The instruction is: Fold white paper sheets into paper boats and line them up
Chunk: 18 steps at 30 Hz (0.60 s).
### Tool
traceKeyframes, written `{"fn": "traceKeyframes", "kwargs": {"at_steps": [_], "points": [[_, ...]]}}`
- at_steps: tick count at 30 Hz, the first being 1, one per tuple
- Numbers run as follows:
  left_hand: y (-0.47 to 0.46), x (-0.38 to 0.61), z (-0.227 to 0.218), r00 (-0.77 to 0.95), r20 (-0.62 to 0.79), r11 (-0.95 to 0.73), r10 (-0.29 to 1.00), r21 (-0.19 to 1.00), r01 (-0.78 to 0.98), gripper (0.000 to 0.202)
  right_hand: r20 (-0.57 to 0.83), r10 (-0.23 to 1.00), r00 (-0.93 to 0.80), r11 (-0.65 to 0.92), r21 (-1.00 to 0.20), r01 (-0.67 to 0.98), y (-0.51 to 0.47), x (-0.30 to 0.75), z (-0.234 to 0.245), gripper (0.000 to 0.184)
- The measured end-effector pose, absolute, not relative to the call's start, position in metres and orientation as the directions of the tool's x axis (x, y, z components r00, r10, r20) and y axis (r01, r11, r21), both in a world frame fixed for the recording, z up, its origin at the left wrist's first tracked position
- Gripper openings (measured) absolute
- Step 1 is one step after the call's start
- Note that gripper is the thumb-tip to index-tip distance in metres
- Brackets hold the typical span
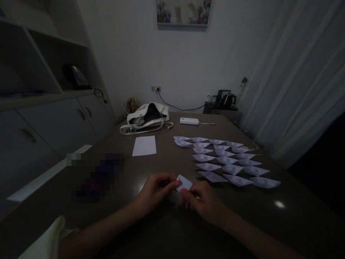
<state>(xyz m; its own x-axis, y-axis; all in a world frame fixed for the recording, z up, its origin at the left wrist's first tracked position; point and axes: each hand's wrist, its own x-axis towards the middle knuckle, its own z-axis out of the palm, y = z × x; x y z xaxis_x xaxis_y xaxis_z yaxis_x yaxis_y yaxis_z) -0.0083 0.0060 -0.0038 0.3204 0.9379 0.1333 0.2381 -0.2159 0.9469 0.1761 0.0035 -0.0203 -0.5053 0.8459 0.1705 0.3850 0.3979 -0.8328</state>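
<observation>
A small folded piece of white paper (184, 182) is held above the near part of the table, between both my hands. My left hand (157, 189) pinches its left corner with thumb and fingers. At its lower right side, my right hand (202, 199) grips it, the fingers curled partly under it. To the right stand several folded paper boats (233, 169), set out in rows. A stack of white paper sheets (145, 145) lies flat beyond my left hand.
On the brown table (167, 162) a white handbag (147, 117) sits at the far left. A white power bank (189, 121) with a short cable lies at the far middle. A blurred-out dark patch (101, 176) covers something on the left. Cabinets (59, 122) line the left wall.
</observation>
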Motion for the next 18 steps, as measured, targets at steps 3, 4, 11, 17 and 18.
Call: {"fn": "traceKeyframes", "kwargs": {"at_steps": [3,4,11,17,18], "points": [[0.006,-0.011,-0.003,0.336,0.214,-0.341,0.917,0.859,0.383,0.024,0.296,0.818,-0.494,0.526,-0.733,0.431,0.008,0.180,-0.014,0.029],[0.006,-0.012,-0.003,0.362,0.244,-0.392,0.900,0.816,0.425,0.023,0.346,0.808,-0.478,0.557,-0.712,0.427,0.009,0.181,-0.012,0.025],[0.005,-0.012,-0.009,0.452,0.292,-0.495,0.843,0.750,0.439,0.016,0.430,0.783,-0.448,0.609,-0.677,0.414,0.013,0.183,-0.010,0.010],[0.006,-0.008,-0.007,0.315,0.239,-0.352,0.919,0.857,0.377,0.014,0.448,0.776,-0.444,0.619,-0.678,0.397,0.010,0.180,-0.014,0.010],[0.006,-0.008,-0.007,0.305,0.235,-0.339,0.923,0.871,0.354,0.013,0.461,0.772,-0.438,0.627,-0.670,0.397,0.010,0.179,-0.014,0.009]]}}
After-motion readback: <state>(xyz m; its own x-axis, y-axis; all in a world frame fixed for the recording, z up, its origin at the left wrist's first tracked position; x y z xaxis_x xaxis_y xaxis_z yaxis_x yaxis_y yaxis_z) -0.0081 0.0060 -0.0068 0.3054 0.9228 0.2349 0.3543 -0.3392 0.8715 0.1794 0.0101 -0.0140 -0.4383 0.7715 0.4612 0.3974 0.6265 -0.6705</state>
